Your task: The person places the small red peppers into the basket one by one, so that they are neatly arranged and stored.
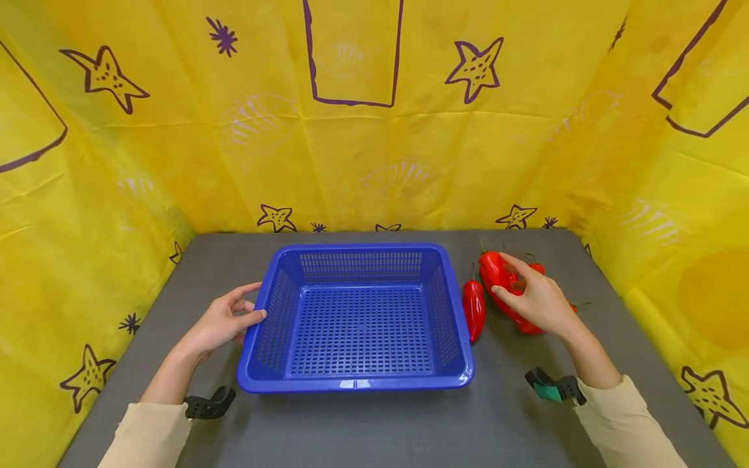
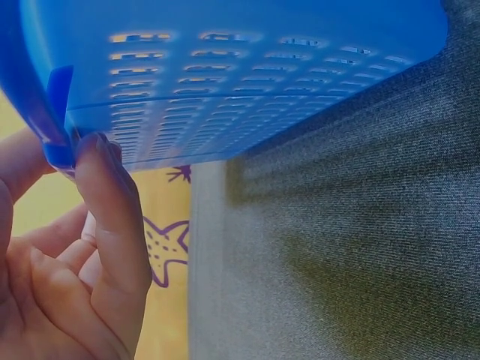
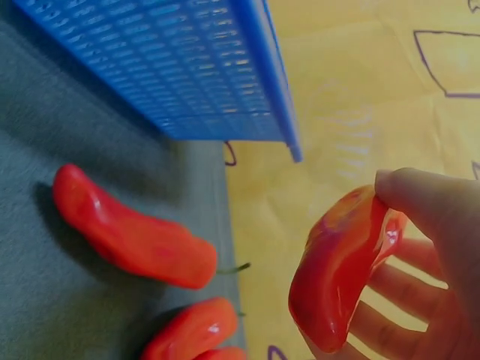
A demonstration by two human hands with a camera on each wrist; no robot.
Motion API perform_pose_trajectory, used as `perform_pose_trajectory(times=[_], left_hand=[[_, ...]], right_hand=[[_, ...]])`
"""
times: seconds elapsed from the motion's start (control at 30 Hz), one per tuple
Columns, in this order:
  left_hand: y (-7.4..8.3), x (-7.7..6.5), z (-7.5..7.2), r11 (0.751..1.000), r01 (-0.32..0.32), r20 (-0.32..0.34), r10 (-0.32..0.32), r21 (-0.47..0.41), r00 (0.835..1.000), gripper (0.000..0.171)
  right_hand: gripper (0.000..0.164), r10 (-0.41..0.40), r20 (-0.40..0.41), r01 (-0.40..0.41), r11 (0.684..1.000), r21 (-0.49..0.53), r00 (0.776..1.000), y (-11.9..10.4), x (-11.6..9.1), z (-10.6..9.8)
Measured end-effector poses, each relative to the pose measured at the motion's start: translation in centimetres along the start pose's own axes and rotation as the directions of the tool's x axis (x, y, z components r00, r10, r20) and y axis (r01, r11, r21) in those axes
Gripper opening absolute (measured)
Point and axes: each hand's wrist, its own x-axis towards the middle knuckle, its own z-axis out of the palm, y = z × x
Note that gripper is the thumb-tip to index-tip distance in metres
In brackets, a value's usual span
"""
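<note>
A blue plastic basket (image 1: pixel 361 383) with slotted walls and floor stands in the middle of the head view, with nothing in it. My left hand (image 1: pixel 219 322) grips its left rim, the thumb (image 2: pixel 109 202) against the rim's edge in the left wrist view. At the basket's right, my right hand (image 1: pixel 547 302) is over a group of red peppers. The right wrist view shows a glossy red pepper (image 3: pixel 334 277) held between its thumb and fingers. One loose red pepper (image 1: pixel 474 312) lies close beside the basket's right wall. The hand partly covers the other peppers.
The grey tabletop (image 1: pixel 374 429) carries everything. A yellow cloth (image 1: pixel 351 149) printed with starfish and fish hangs behind the table and along both sides. Black straps (image 1: pixel 210 404) are on both wrists.
</note>
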Motion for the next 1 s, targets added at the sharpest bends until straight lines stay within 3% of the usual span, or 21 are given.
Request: perform_pose_trajectory(times=[0.43, 0.63, 1.0], left_hand=[[0.2, -0.1, -0.1, 1.000, 0.009, 0.002, -0.009, 0.004, 1.000, 0.073], [0.1, -0.2, -0.1, 1.000, 0.012, 0.002, -0.012, 0.005, 1.000, 0.073], [0.4, -0.3, 0.0, 1.000, -0.007, 0.011, 0.007, -0.009, 1.000, 0.072]], right_hand=[[0.070, -0.015, 0.039, 0.010, 0.990, 0.142, 0.999, -2.4, 1.9, -0.2], [0.071, 0.007, 0.088, -0.025, 0.980, 0.199, 0.996, -4.0, 2.8, 0.2], [0.074, -0.023, 0.140, -0.011, 0.972, 0.237, 0.990, -6.5, 4.4, 1.6]])
